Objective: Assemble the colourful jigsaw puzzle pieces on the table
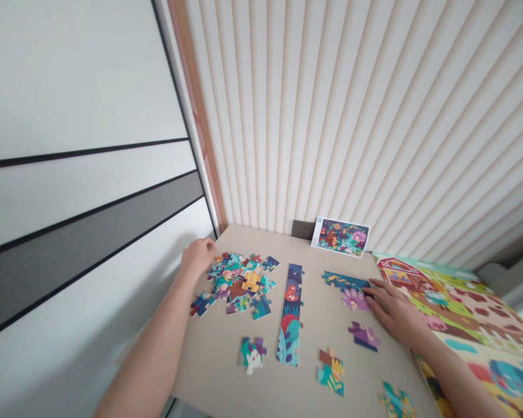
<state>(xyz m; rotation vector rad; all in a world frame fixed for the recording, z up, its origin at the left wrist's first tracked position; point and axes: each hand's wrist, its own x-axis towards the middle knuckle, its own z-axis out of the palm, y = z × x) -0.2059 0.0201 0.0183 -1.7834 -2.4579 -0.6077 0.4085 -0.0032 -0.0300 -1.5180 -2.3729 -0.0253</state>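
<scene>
My left hand [197, 256] reaches to the far left edge of a heap of loose puzzle pieces [237, 281], its fingers curled at the pile; whether they hold a piece is hidden. My right hand [394, 310] lies flat with fingers stretched out on the table, fingertips touching a joined teal and purple puzzle section [347, 288]. Between the hands stands a tall joined strip of pieces [290, 316].
Small joined clusters lie nearer me: a white-figure one [253, 354], a striped one [331, 371], a purple one [364, 337] and a teal one [396, 402]. A reference picture card [340, 236] leans on the slatted wall. A finished farm puzzle [457, 313] lies at right.
</scene>
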